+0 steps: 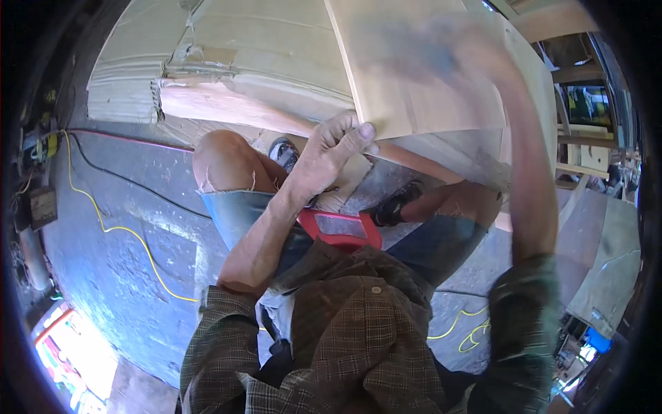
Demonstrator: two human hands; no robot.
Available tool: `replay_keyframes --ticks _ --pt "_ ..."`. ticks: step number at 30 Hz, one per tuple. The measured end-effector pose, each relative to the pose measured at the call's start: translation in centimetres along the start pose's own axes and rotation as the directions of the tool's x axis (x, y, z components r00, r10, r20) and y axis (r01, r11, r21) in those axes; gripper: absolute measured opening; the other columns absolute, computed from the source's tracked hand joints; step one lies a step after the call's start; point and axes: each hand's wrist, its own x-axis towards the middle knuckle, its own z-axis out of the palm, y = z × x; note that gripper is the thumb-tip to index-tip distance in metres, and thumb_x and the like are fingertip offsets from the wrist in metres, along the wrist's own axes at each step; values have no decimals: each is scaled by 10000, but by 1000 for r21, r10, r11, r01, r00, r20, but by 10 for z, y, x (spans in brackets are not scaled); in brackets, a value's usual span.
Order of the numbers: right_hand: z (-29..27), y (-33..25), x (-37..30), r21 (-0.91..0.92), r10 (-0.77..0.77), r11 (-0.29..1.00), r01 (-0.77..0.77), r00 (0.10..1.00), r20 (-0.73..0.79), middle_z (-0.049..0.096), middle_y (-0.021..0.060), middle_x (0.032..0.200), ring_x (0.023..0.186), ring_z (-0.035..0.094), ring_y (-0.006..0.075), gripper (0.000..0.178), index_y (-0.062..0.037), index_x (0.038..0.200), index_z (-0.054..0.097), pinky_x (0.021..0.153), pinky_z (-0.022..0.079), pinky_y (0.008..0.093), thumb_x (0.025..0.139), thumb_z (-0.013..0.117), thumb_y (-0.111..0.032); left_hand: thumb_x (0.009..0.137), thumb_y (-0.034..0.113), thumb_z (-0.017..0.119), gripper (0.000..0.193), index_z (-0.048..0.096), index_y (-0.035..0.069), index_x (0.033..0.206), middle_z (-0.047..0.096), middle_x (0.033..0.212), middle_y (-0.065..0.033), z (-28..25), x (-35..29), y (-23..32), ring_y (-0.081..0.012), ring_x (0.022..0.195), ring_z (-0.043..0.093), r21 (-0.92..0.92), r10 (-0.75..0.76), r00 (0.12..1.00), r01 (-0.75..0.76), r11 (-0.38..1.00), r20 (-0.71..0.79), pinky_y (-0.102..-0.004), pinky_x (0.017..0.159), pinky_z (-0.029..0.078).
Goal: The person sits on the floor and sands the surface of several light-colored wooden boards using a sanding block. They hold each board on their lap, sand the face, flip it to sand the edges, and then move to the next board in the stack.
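A flat, light-brown wooden panel (407, 103) lies before me on the cardboard-covered surface. At its near left corner, my left hand (338, 143) is closed on the edge, thumb on top and fingers underneath. Over the panel's far part is my right hand (476, 52), badly smeared by motion. A dark blue-grey blur (414, 52) shows at its fingers; what it is, and whether the hand grips it, I cannot make out.
Cardboard (269, 41) covers the surface at the far left. A red plastic piece (345, 238), perhaps a seat, shows between my legs. A yellow cord (141, 241) and a black cable cross the floor at left. Wooden shelving (586, 103) stands at right.
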Motion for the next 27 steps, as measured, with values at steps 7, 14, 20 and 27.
replay_keyframes --ticks 7,14,20,27 --pt "-13 77 30 -506 -23 856 106 986 167 656 138 1003 1027 589 330 219 -23 1004 656 943 425 464 846 596 -161 1004 345 539 331 638 31 1040 670 880 -33 -4 -5 3 -114 899 600 15 7 1000 -7 1000 14 -285 880 441" --pt "-6 2 -45 -235 395 911 -340 883 255 632 108 1091 987 594 209 252 4 1108 634 901 472 365 969 510 -165 1008 325 530 319 638 26 1038 667 884 -35 -5 -3 8 -108 896 590 8 -39 999 39 999 -4 -283 871 440" --pt "-50 6 -128 -196 134 933 -303 795 -591 653 75 958 892 631 180 230 -5 1027 658 802 495 345 952 569 -204 1004 320 549 312 638 21 1012 647 853 -13 4 8 2 -92 836 576 -76 -24 1000 23 997 -1 -264 812 446" --pt "-62 -9 -153 -410 136 819 -402 830 -541 669 77 899 795 671 191 225 -36 986 669 688 524 344 935 620 -250 990 354 587 339 633 26 918 599 758 22 8 1 8 -43 711 503 45 -15 994 20 999 -110 -217 639 408"
